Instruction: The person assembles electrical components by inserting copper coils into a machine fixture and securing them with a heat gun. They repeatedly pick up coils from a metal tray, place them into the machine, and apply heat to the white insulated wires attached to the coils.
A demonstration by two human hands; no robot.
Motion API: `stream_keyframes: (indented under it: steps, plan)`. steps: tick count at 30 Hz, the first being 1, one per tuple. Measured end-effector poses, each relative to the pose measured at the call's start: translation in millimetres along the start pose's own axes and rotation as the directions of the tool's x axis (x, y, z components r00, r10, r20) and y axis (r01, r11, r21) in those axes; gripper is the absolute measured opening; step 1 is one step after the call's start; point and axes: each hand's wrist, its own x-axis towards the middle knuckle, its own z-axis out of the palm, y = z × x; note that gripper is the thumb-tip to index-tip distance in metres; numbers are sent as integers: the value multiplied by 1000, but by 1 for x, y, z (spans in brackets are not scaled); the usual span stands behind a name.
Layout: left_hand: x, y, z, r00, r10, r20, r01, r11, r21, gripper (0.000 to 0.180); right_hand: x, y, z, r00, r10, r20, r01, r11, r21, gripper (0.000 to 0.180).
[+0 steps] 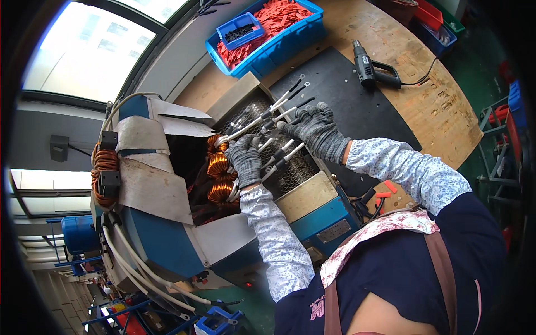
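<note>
My left hand [244, 159], in a grey knit glove, is curled round white cable at the right side of the copper-wound coils [219, 166]; the exact grip is partly hidden. My right hand [318, 134], gloved alike, has thumb and fingers closing about a white cable [287, 111] with a black sleeve near its end. Several such cables with ring terminals [304, 84] lie across the wire mesh [298, 170] of a blue and grey machine [159, 240]. The coils sit at the mouth of the machine's dark opening, between grey flaps [156, 187].
A blue crate [268, 64] of red sleeves stands at the back, a small blue tray [239, 34] of black pieces on it. A heat gun [371, 70] lies on the wooden table [441, 106], beside a black mat [340, 78]. Red and black sleeve pieces [385, 192] lie near my right forearm.
</note>
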Motion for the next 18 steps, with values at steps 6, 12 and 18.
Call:
stream_keyframes:
  steps: [6, 12, 18]
  plan:
    - [3, 14, 6, 999, -18, 39, 18, 1000, 4, 13, -6, 25, 31, 898, -240, -369, 171, 962, -211, 34]
    - [8, 19, 15, 1000, -6, 30, 6, 1000, -7, 15, 9, 43, 76, 661, -399, -635, -193, 728, -658, 39]
    - [10, 11, 22, 995, -63, 82, 65, 998, -19, 17, -4, 42, 27, 863, -318, -393, 258, 945, -199, 42]
